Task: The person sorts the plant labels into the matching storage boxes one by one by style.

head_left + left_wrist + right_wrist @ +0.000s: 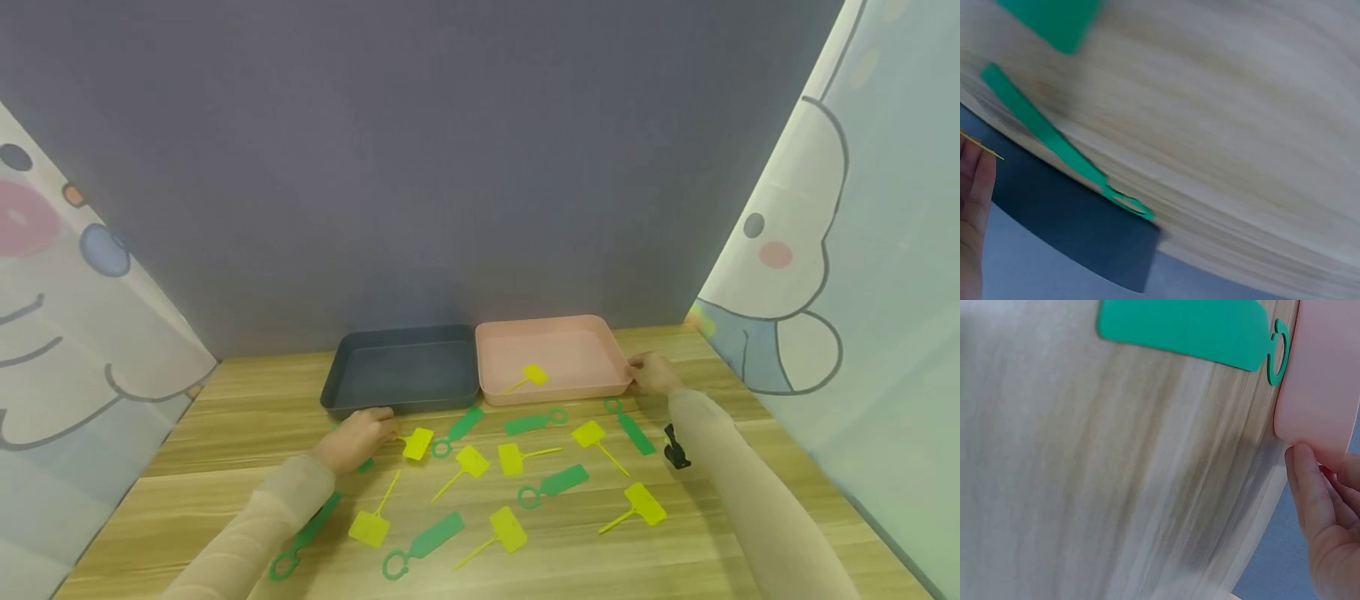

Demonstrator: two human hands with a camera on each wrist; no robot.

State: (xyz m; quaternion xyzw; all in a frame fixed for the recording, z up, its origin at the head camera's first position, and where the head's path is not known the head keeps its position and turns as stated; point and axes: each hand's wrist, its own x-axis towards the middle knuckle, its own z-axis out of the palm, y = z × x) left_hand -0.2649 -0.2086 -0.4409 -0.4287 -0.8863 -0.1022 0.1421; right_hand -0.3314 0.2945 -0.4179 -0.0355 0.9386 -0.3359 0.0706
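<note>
My left hand (pixel 362 437) is near the front wall of the dark blue tray (pixel 405 408) and pinches a yellow tag (pixel 417 444) by its thin tail. Edge-on, that tag shows as a thin yellow strip (pixel 984 147) at the fingertips in the left wrist view. My right hand (pixel 654 372) holds the right side of the pink tray (pixel 555 394), fingers and thumb at its corner. One yellow tag (pixel 536 374) lies inside the pink tray. A green ring tag (pixel 636 433) sits close below the right hand.
Several yellow tags (pixel 507 529) and green ring tags (pixel 437 534) are scattered over the wooden table (pixel 577 567). Both trays stand side by side against a dark grey backdrop (pixel 450 167). A small black object (pixel 677 448) is beside the right sleeve.
</note>
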